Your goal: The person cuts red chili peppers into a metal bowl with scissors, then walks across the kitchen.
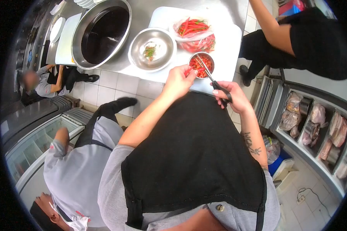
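Steel cup (213, 62) at upper centre of the frame, part filled with chopped red chillies (195, 62); I note it standing on a white board (227, 44) laid on the metal table (224, 9).

Left hand (179, 80): fingertips pinched together at the near-left rim of the cup, a whole-looking bit of red chilli (188, 70) showing between them. I cannot make out its full length.

Right hand (235, 98): fingers curled around the black handles of the scissors (215, 82). Blades point up and left, reaching over the cup, with a narrow gap between them; tips lie above the chopped pieces.

Surroundings, as I read them from my remote view. Clear plastic bag (204, 45) just above the cup, its mouth spread, long red chillies (194, 27) heaped inside. Shallow metal bowl (135, 57) left of the cup, apart from it, with a small pile of green stems (149, 52) in the middle. Further left, a large metal basin (75, 48) holds dark liquid (108, 32).

Black apron (192, 154) fills lower centre. One person in grey (81, 161) at lower left, another (46, 84) at far left, a third in black (318, 44) at upper right. At right I log bagged meat (337, 129) sorted into compartments.
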`<state>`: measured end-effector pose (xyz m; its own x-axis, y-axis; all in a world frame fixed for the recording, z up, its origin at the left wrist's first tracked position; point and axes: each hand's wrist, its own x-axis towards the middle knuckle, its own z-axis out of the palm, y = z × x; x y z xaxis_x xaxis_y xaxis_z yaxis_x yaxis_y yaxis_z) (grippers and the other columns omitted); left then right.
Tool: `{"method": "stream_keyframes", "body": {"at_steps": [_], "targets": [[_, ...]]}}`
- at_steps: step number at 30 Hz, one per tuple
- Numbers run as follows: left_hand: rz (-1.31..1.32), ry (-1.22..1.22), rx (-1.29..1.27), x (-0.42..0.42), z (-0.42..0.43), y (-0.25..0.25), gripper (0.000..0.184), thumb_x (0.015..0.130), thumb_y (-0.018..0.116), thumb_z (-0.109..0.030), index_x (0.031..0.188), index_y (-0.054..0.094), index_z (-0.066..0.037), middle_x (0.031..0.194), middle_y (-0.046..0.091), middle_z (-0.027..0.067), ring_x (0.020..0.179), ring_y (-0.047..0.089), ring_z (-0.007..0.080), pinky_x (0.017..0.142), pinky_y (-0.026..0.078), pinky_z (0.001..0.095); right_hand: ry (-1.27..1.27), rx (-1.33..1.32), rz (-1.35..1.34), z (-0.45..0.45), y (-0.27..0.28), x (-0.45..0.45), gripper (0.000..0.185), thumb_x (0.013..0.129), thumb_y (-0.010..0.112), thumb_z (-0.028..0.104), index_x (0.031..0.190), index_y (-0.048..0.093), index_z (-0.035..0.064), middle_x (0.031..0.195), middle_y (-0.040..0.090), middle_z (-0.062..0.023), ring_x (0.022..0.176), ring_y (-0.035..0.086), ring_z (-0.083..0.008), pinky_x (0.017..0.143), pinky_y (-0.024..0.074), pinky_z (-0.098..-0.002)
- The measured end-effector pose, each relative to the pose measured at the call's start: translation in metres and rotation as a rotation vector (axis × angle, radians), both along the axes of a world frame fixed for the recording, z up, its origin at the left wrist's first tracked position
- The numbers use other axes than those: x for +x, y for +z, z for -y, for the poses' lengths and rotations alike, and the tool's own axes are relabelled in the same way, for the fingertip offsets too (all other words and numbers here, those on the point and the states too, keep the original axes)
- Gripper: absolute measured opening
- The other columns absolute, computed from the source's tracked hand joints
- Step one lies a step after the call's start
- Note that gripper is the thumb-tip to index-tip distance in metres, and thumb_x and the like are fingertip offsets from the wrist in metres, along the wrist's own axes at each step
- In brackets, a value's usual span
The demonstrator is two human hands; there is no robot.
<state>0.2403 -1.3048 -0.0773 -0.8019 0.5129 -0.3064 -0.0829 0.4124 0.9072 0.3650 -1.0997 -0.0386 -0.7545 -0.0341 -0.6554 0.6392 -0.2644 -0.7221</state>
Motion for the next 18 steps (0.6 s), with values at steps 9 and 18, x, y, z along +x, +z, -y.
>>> {"method": "stream_keyframes", "body": {"at_steps": [9,18], "targets": [[-0.029,-0.002,0.011,-0.002,0.000,-0.012,0.029,0.096,0.069,-0.025,0.081,0.066,-0.001,0.063,0.062,0.0023,0.057,0.054,0.0080,0.055,0.043,0.0285,0.041,0.062,0.032,-0.002,-0.006,0.001,0.043,0.084,0.084,0.021,0.118,0.068,0.0011,0.070,0.060,0.0015,0.054,0.055,-0.0065,0.044,0.0431,-0.0214],[-0.018,-0.001,0.017,-0.005,-0.002,-0.009,0.026,0.096,0.069,-0.024,0.085,0.067,-0.001,0.065,0.062,0.0013,0.058,0.055,0.0075,0.055,0.043,0.0276,0.004,-0.033,0.015,-0.003,0.000,0.002,0.043,0.088,0.082,0.026,0.119,0.067,-0.0006,0.071,0.059,0.0012,0.054,0.056,-0.0074,0.044,0.0443,-0.0223]]}}
